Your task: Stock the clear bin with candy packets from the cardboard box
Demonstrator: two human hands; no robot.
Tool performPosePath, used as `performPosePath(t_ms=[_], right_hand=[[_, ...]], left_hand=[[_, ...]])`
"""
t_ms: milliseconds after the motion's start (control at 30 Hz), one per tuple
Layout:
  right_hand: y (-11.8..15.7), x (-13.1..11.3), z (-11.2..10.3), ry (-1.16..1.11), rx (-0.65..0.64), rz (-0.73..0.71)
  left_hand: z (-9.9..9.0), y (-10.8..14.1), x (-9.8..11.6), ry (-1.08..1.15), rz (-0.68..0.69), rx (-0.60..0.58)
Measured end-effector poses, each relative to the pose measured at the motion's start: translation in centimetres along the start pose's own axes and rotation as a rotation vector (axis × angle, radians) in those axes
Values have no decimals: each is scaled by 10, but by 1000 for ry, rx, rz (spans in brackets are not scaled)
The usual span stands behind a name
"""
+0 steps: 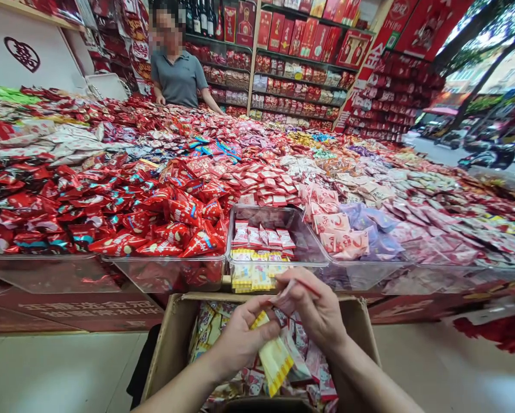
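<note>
My left hand is closed on a yellow-and-white packet, which hangs down over the open cardboard box. Close beside it, my right hand pinches a small pink packet, its fingertips near those of the left. Below both hands the box holds many pink and yellow packets. Just beyond stands a clear plastic bin, with pink-and-white packets at the back and yellow ones stacked in front.
Red snack bags are heaped left of the bin, pink and purple packets right of it. Across the wide display stands a person in a grey shirt, before shelves of red boxes. A red bag is at the lower right.
</note>
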State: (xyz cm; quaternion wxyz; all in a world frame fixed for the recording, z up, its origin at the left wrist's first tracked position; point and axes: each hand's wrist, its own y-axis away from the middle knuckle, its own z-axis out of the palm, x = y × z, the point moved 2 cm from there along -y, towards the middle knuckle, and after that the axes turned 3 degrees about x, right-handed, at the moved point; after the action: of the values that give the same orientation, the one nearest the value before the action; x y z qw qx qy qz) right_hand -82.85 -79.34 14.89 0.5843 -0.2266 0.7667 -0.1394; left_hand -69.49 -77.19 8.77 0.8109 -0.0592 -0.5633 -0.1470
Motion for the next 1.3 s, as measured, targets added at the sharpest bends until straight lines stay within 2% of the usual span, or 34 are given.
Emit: performPosePath(t_ms=[67,167,333,500,600,667,767,967,1067,1167,1233,1300], right_hand=[[14,0,1,2,-78,-139],[29,3,-1,69,-141,-197],[43,6,-8,136,29,-315],[50,11,-7,199,119,-433],[50,16,-7,207,127,-410],[50,18,-7,193,82,-369],[51,20,-9,229,9,-335],[52,9,-26,336,-41,-453],[34,-10,-42,335,14,-479],[-5,-22,-48,497,26,-502],[-40,-17,-42,628,-44,-465],[-76,-1,-29,753,-164,-386]], left_hand=[[-2,-2,-3,30,20,51],[-6,-4,-3,-48,103,105],[-10,-2,3,-229,322,155],[-10,0,5,-335,378,176],[-7,1,6,-443,447,104],[-5,2,8,-521,502,61],[-4,3,11,-567,482,79],[-3,5,5,-472,335,107],[-4,4,-1,-407,272,155],[-5,4,-3,-403,220,191],[-5,4,-1,-434,199,198],[-4,4,1,-465,187,206]])
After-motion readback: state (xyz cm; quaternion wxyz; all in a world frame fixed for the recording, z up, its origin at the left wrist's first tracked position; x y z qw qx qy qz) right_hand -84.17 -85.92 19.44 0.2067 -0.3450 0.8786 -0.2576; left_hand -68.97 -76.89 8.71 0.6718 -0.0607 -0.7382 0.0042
